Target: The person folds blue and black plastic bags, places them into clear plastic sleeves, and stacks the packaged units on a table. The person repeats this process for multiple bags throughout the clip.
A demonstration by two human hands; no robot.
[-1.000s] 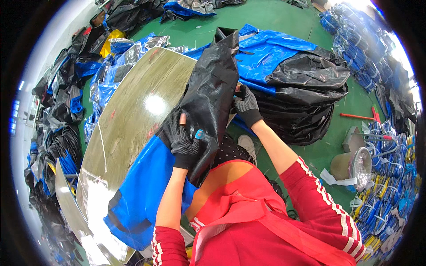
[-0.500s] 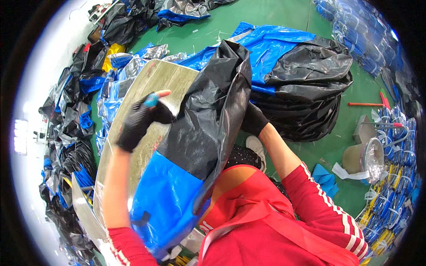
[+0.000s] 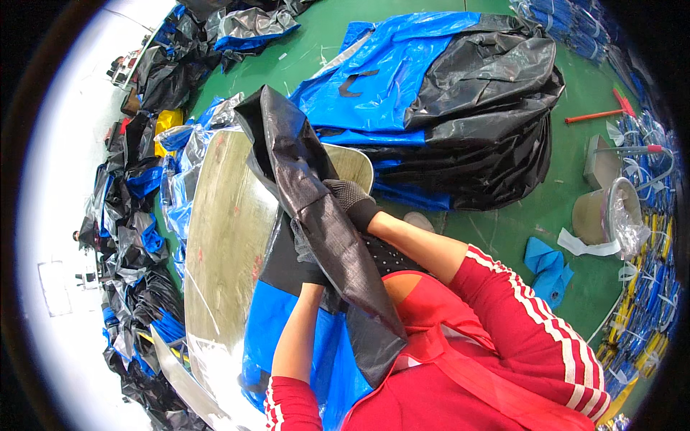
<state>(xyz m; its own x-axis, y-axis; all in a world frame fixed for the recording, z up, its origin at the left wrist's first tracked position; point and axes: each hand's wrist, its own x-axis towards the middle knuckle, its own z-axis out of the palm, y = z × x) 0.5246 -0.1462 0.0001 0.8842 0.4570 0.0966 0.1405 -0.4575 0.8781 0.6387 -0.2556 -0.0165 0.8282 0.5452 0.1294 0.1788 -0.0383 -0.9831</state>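
A large black-and-blue plastic bag (image 3: 302, 161) lies folded across the board-topped table and toward my lap, its black part gathered in a long fold. On that fold my right hand (image 3: 350, 202), in a dark knitted glove, has its fingers bent around the black plastic. My left hand (image 3: 307, 255), gloved too, grips the same bag just below; the fold covers some of its fingers. The bag's blue part (image 3: 277, 337) hangs over the table's near edge. Under it the wood-patterned tabletop (image 3: 223, 208) shows on the left.
Beyond the table lies a big stack of blue-and-black bags (image 3: 467, 108) on the green floor. To the right are a red-handled tool (image 3: 593, 116), a bucket (image 3: 595, 215), blue cloth (image 3: 548, 269) and tied bundles (image 3: 640, 287). Crumpled bags (image 3: 140, 208) line the left wall.
My left hand has moved right from over the tabletop onto the bag. The bag's black top has swung left and folded over, with my right hand now visible on it. The view has shifted.
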